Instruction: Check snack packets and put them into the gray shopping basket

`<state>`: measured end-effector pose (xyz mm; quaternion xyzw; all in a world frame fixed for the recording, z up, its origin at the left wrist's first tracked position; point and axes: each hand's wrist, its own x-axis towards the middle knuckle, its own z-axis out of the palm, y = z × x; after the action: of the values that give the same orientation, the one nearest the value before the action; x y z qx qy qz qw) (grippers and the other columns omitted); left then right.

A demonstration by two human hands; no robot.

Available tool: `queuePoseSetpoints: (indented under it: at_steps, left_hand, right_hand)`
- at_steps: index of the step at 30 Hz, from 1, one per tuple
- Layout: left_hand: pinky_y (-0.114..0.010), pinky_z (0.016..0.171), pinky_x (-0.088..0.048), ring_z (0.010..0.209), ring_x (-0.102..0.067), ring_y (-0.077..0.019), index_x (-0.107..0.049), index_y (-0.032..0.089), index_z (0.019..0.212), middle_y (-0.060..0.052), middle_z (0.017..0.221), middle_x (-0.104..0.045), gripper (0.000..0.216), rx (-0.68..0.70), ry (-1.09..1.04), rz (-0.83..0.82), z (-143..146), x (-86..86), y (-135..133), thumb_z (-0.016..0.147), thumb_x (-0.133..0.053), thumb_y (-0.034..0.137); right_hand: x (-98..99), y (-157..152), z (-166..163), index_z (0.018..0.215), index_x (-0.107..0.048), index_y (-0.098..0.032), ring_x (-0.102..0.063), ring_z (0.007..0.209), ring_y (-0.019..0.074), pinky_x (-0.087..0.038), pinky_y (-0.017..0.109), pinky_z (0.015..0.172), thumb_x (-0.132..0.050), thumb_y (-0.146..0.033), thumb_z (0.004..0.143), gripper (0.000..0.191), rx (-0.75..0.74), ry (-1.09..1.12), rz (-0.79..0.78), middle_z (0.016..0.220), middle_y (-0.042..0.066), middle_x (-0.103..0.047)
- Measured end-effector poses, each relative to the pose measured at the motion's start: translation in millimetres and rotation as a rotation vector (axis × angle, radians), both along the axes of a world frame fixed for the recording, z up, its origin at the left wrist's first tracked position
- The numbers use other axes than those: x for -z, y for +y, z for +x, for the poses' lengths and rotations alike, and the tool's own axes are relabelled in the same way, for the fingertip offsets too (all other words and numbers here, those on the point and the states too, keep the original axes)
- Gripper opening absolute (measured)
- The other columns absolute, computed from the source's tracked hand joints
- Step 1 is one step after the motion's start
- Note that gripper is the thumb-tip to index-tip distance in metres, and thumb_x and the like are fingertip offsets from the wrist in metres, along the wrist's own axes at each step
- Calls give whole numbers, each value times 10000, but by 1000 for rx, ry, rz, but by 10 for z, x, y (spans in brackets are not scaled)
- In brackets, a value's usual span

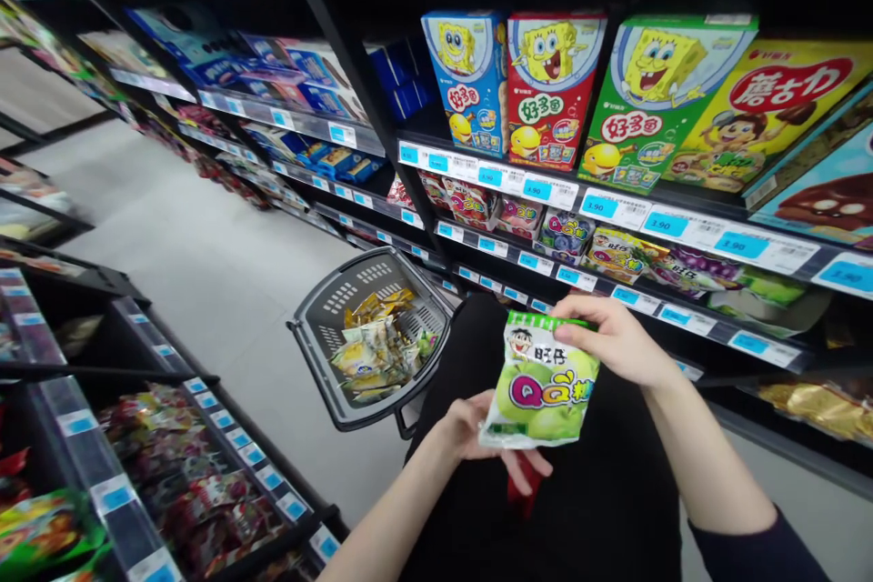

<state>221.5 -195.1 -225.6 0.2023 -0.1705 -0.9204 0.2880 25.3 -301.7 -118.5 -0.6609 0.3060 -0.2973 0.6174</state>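
A green candy bag (538, 382) with a cartoon face and "QQ" print is held between both hands in front of my dark-clothed lap. My right hand (617, 341) pinches its top right corner. My left hand (477, 432) is under the bag's bottom edge, fingers curled beneath it, with a small red thing (522, 484) showing just below. A grey shopping basket (327, 296) stands on the floor to the left, holding several snack packets (372, 350).
Shelves on the right carry cartoon-printed boxes (552, 82), candy bags (566, 232) and blue price tags (740, 244). A lower rack at the left (170, 464) holds red and green packets. A pale floor aisle (205, 245) runs away between them.
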Motion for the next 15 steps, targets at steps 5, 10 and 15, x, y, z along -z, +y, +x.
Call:
queuePoseSetpoints:
  at_steps: [5,10,15]
  left_hand:
    - [-349,471,-515,616,-692,-269,-634,124,1132,-180,994,-703,578,179,-25,51,-11,-95,31,672,-674,471]
    - [-234,549,-508,520,-639,-148,-693,98,924,-38,649,-685,539,-130,-54,10,-49,-262,88,458,-878,297]
    - [-219,571,-500,581,-651,-152,-705,100,842,-55,697,-721,503,-648,-296,-71,57,-383,62,411,-914,255]
  right_hand:
    - [-351,9,220,777,-735,-203,-579,721,152,-482,285,680,-658,-324,823,151,-412,-99,-264,697,14,-672]
    - [-629,75,226,799,-745,-258,-591,869,168,-464,370,894,-654,-283,840,103,-533,-61,-517,771,6,-703]
    - [-484,205,38,1113,-657,-299,-580,1063,207,-492,355,901,-623,-293,857,258,151,-8,-462,1208,65,-570]
